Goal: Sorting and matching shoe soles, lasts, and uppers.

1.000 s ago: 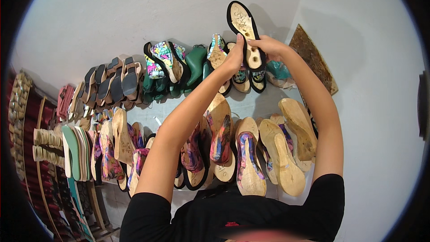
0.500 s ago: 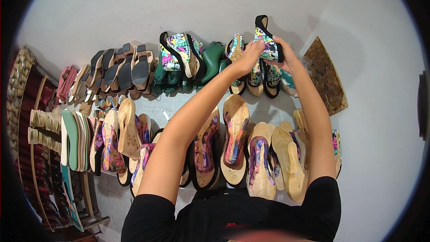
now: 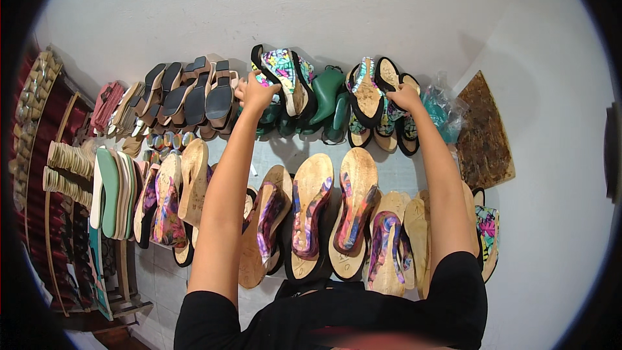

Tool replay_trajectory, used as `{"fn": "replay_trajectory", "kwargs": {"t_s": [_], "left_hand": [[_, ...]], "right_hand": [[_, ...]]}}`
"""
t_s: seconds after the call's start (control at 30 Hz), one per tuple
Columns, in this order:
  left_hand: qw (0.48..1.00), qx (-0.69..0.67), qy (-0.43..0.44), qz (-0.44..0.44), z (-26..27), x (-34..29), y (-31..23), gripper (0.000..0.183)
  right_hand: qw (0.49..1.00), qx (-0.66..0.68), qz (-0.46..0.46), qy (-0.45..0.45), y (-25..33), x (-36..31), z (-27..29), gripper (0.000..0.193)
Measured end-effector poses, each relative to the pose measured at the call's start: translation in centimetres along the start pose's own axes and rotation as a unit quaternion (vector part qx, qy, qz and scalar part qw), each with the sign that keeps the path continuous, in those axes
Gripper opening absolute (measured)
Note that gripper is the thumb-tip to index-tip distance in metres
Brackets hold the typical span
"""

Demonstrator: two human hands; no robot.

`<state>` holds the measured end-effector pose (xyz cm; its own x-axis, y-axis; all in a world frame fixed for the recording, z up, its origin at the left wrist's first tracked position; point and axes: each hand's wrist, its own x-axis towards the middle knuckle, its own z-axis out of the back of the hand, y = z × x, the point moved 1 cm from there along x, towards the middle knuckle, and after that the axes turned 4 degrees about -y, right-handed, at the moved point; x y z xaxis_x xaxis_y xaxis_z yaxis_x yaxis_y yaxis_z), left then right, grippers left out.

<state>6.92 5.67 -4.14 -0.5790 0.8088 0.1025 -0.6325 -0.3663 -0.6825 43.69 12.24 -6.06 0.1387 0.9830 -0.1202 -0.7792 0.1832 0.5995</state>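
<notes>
- We see our left hand [image 3: 256, 93] at the far row, its fingers curled down onto the toe end of a floral-strapped sandal [image 3: 278, 81] with a black sole, which stands on edge in the row against the wall.
- Our right hand [image 3: 406, 97] rests on a black-edged cork sandal [image 3: 387, 84], the fingers bent and closed over its rim; how far they wrap behind it we cannot tell.
- That cork sandal leans among its neighbours, touching a bead-trimmed sandal [image 3: 366, 91] just to its left.
- Between our two hands stand dark green shoes [image 3: 327, 100], upright and packed close together.
- To the left of our left hand sits a run of black wedge sandals [image 3: 207, 94], side by side, touching one another.
- To the right of our right hand lies a clear plastic bag [image 3: 444, 107] with something teal inside, and beyond it a brown cork sheet [image 3: 483, 133] leaning against the wall.
- Nearer to us, under our forearms, a second row of cork-soled sandals with colourful straps [image 3: 311, 210] lies soles up, overlapping.
- At the far left, a rack [image 3: 39, 155] holds stacked soles [image 3: 110, 191] on edge, some pale green.
- Our forearms cross over the near row and hide parts of it.
</notes>
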Motion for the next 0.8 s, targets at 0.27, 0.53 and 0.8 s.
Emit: {"fn": "replay_trajectory", "kwargs": {"t_s": [0.27, 0.53, 0.8], "left_hand": [[0.993, 0.055, 0.101, 0.011, -2.4, 0.6, 3.5, 0.092], [0.997, 0.015, 0.078, -0.003, -3.5, 0.4, 4.5, 0.089], [0.994, -0.044, 0.092, -0.037, -4.3, 1.3, 4.7, 0.088]], "right_hand": [[0.995, -0.088, 0.033, -0.023, -0.8, 2.5, -1.3, 0.052], [0.981, -0.177, 0.003, -0.081, 1.4, -0.4, -1.5, 0.051], [0.992, -0.121, -0.026, 0.000, 0.4, 1.4, -1.9, 0.055]]}}
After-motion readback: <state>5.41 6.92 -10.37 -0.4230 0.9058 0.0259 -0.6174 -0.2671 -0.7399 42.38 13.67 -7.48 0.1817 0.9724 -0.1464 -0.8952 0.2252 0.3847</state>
